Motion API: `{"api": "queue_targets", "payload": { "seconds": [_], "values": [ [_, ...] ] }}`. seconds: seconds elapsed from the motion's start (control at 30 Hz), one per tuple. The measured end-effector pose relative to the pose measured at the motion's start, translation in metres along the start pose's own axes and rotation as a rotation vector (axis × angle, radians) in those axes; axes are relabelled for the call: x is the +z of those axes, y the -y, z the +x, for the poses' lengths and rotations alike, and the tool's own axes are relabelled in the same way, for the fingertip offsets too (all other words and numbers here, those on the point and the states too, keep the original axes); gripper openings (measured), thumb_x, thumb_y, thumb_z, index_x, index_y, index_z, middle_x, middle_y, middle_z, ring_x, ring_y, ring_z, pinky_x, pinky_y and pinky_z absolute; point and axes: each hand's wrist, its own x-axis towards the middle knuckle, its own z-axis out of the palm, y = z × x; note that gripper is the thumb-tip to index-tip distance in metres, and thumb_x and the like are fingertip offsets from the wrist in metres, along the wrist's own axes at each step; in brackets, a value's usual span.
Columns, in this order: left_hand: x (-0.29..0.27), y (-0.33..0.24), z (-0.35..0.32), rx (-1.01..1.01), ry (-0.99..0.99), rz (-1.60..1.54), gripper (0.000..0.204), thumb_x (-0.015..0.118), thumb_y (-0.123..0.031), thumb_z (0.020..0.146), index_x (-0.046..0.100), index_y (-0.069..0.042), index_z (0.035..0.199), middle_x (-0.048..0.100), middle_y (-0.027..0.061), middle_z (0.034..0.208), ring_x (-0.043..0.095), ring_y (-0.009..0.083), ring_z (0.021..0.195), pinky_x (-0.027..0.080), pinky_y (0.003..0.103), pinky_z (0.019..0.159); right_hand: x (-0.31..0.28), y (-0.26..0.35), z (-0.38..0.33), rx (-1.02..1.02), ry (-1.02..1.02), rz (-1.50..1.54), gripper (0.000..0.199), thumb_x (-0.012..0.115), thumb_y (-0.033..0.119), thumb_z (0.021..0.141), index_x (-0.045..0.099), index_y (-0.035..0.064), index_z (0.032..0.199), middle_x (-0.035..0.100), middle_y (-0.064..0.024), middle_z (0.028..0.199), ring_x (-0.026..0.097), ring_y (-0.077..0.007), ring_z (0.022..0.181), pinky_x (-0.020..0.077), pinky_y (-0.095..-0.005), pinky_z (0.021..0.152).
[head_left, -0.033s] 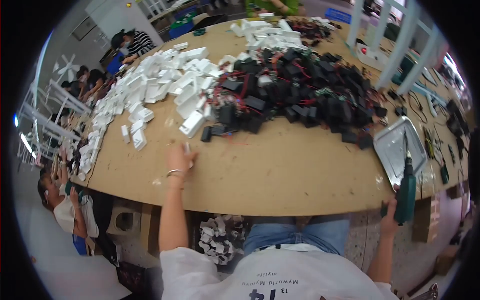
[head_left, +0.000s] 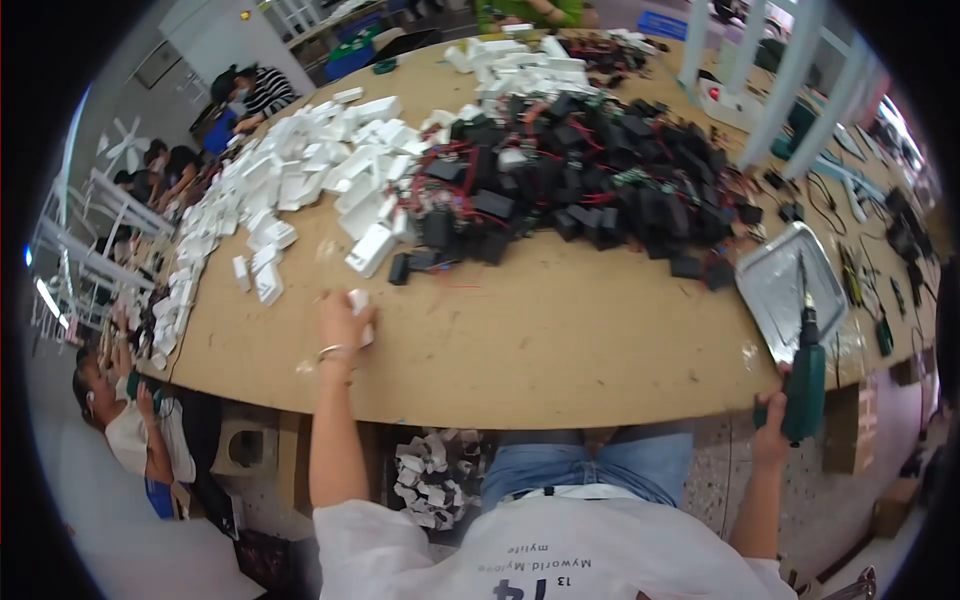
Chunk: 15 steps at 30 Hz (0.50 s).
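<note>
My left hand (head_left: 341, 324) is over the tabletop, its fingers closed round a small white plastic case (head_left: 360, 304). Much of that case is hidden behind the fingers. At the front right edge of the table, my right hand (head_left: 771, 425) grips a green power screwdriver (head_left: 806, 395), with its long bit pointing away from me over a shallow metal tray (head_left: 757, 290). Ahead of my left hand lies a big heap of white plastic cases (head_left: 370, 248). Beside it, to the right, spreads a pile of black box-shaped parts (head_left: 490, 205) with red wires and circuit boards.
Pliers (head_left: 850, 275) and other hand tools lie right of the tray. Pale upright frame bars (head_left: 785, 90) rise at the far right. Below the table edge is a container of white scraps (head_left: 437, 480). A co-worker (head_left: 140, 425) sits at the left; others work farther back.
The whole view has shifted slightly. More of the white case now shows beside my left hand's fingers. My right hand still holds the power screwdriver.
</note>
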Motion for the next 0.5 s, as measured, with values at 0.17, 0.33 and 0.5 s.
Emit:
{"api": "queue_targets", "payload": {
  "seconds": [0.17, 0.33, 0.5],
  "values": [
    [0.010, -0.050, -0.089, 0.146, 0.102, -0.596, 0.071, 0.071, -0.009, 0.071, 0.035, -0.001, 0.131, 0.053, 0.0171, 0.116, 0.057, 0.0232, 0.100, 0.049, 0.035, 0.084, 0.014, 0.014, -0.007, -0.061, -0.019, 0.068, 0.041, 0.053, 0.023, 0.093, 0.046, -0.0002, 0.126, 0.054, -0.0085, 0.116, 0.051, -0.0082, 0.074, 0.0444, -0.0252, 0.071],
    [0.060, -0.212, -0.119, 0.765, 0.577, -0.711, 0.061, 0.063, -0.009, 0.074, 0.040, -0.003, 0.130, 0.046, 0.0194, 0.128, 0.053, 0.0276, 0.111, 0.045, 0.037, 0.092, 0.018, 0.018, 0.004, -0.013, 0.017, 0.154, 0.045, 0.054, 0.027, 0.092, 0.045, -0.0005, 0.126, 0.054, -0.0113, 0.116, 0.052, -0.0092, 0.073, 0.0449, -0.0262, 0.069],
    [0.091, -0.268, -0.103, 1.020, 0.429, -0.416, 0.050, 0.061, -0.019, 0.075, 0.051, -0.001, 0.121, 0.044, 0.0216, 0.133, 0.051, 0.0367, 0.113, 0.046, 0.039, 0.091, 0.023, 0.031, -0.003, -0.074, -0.002, 0.199, 0.047, 0.054, 0.031, 0.092, 0.046, -0.0005, 0.126, 0.054, -0.0137, 0.114, 0.052, -0.0102, 0.072, 0.0452, -0.0271, 0.069]
  ]
}}
